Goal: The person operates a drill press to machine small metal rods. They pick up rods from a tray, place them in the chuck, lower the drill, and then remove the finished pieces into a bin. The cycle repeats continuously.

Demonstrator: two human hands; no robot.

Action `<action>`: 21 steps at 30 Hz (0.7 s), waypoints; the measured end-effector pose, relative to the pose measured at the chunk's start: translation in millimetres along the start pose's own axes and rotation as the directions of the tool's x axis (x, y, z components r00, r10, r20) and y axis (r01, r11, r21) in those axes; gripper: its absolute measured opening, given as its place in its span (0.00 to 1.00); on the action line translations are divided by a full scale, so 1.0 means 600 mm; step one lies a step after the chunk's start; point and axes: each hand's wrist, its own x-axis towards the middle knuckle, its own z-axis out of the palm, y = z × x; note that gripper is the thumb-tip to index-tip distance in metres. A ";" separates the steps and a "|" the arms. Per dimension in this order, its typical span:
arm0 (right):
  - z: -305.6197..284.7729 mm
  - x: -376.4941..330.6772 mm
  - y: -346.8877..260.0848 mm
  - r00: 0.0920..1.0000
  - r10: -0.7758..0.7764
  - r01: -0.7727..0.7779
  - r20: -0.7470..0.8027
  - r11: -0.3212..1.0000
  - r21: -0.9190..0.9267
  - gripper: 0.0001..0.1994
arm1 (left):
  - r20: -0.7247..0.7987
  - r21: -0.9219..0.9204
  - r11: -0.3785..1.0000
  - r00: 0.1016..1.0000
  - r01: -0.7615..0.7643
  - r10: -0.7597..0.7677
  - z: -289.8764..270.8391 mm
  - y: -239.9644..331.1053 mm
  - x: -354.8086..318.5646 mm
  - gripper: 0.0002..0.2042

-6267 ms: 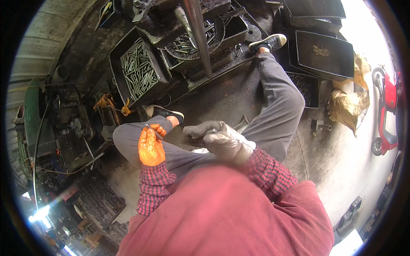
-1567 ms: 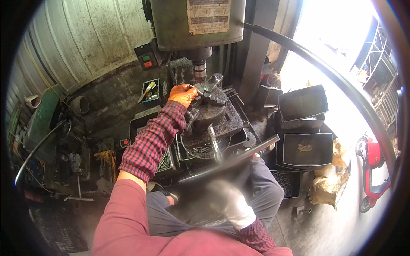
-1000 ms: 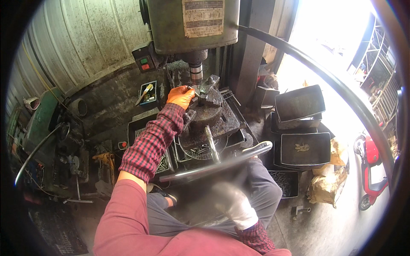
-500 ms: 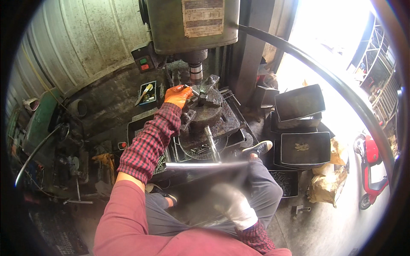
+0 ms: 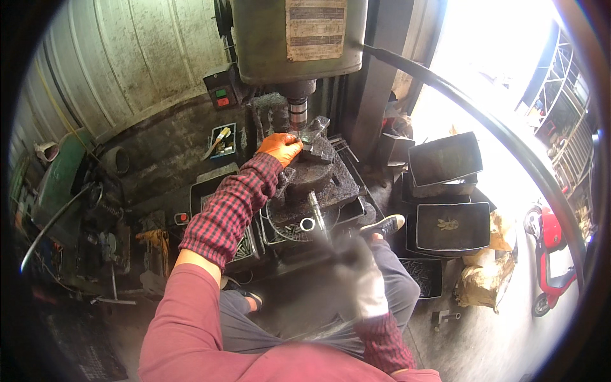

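My left hand [image 5: 281,148], in an orange glove, reaches to the vise [image 5: 312,175] beneath the drill press chuck [image 5: 298,111]. Its fingers are pinched at the jaws; the small metal rod between them is mostly hidden now. From the vise a bright screw shaft [image 5: 315,207] points toward me. Near its end is a metal handle bar [image 5: 307,224], round end facing me and the rest smeared by motion. My right hand [image 5: 368,286], in a pale glove with a dark, blurred finger area, is beside that bar over my knee. Whether its fingers grip the bar is unclear.
The drill press head [image 5: 299,38] rises above the vise. A switch box [image 5: 221,95] and a small tray with a brush [image 5: 223,140] are at its left. Dark bins [image 5: 453,226] stack at right, near a bin of metal pieces [image 5: 420,277] and a red scooter [image 5: 547,254].
The handle bar has swung from lying crosswise to pointing its end at me. My right hand has moved up slightly. My left fingers have closed in at the vise jaws, hiding the rod.
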 end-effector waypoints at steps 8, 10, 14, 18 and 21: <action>0.148 0.016 -0.038 0.817 0.332 -0.432 0.472 0.894 0.118 0.34 | 0.037 -0.063 0.998 0.999 0.025 -0.022 -0.005 0.017 0.003 0.19; 0.149 0.005 -0.096 0.822 0.203 -0.300 0.531 0.948 0.102 0.32 | 0.045 -0.087 0.994 0.997 0.062 -0.058 -0.006 0.015 0.004 0.19; 0.044 0.028 -0.207 0.841 -0.456 0.428 0.290 0.890 0.158 0.44 | 0.051 -0.015 1.000 0.998 0.028 -0.027 -0.007 0.012 0.004 0.20; -0.029 0.082 -0.149 0.726 -0.516 0.659 0.454 0.334 -0.674 0.46 | 0.025 -0.026 1.000 1.000 -0.008 0.009 -0.007 0.011 0.007 0.20; 0.046 0.089 -0.016 0.893 -0.448 0.406 0.039 0.766 -0.498 0.41 | 0.070 -0.076 0.997 0.997 0.029 -0.023 -0.008 0.011 0.007 0.20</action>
